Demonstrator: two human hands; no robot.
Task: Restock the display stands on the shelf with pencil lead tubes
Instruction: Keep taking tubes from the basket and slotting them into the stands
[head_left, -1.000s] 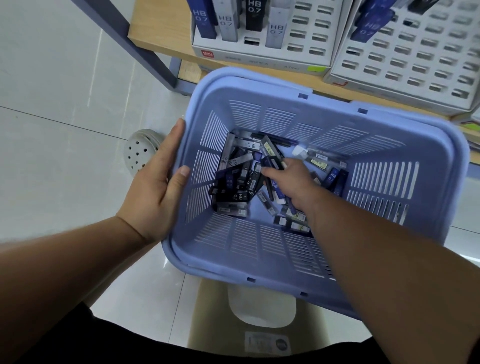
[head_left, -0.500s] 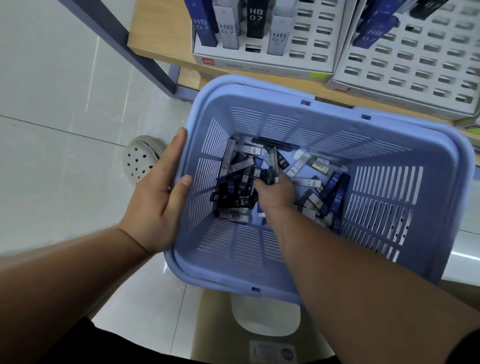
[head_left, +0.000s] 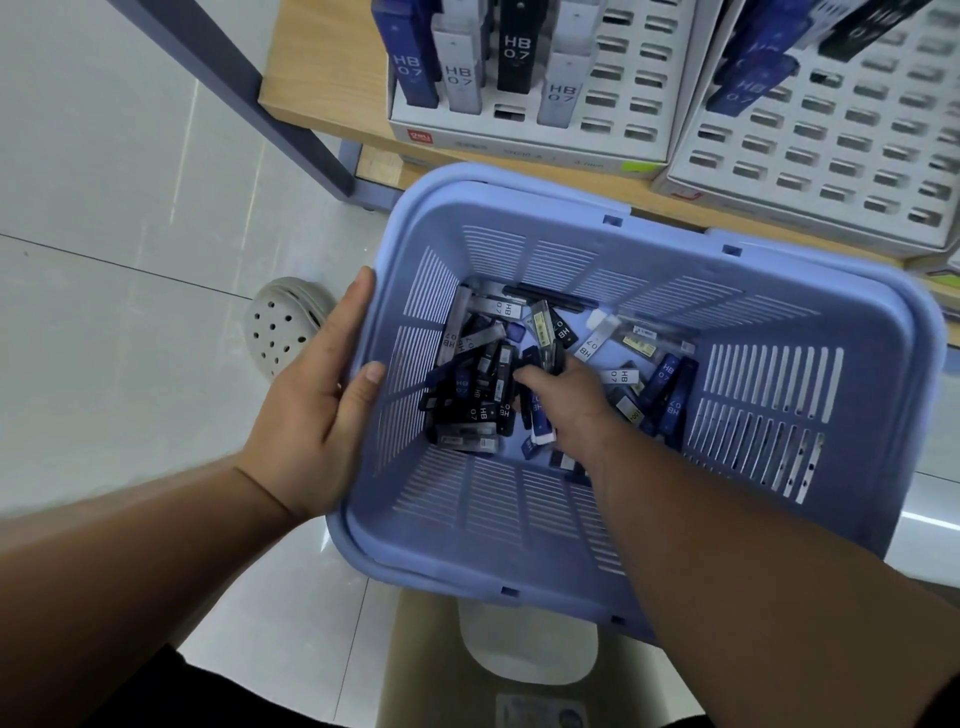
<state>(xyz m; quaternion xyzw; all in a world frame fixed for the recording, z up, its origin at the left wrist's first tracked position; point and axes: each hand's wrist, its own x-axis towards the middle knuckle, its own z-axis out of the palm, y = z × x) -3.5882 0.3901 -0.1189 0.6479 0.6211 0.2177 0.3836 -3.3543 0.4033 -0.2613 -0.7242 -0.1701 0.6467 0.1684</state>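
Note:
A light-blue slotted basket (head_left: 769, 291) holds a heap of pencil lead tubes (head_left: 470, 400), black, grey and blue, marked HB 0.7. My left hand (head_left: 317, 410) grips the basket's left rim, thumb inside the wall. My right hand (head_left: 563, 402) is down in the basket, fingers closed around a few tubes, one dark tube sticking up above the fingers. On the wooden shelf (head_left: 317, 73) behind stand two white display stands: the left stand (head_left: 618, 104) has several tubes upright in its front-left slots, the right stand (head_left: 831, 145) has a few dark tubes at its top.
A dark grey shelf post (head_left: 234, 78) slants down at the left. My grey perforated shoe (head_left: 283, 327) rests on the pale tiled floor. A brown box with a white piece on it (head_left: 524, 660) lies below the basket's near edge.
My right hand slid left across the basket floor into the heap and closed on tubes. The basket shifted slightly lower and nearer; my left hand kept its grip.

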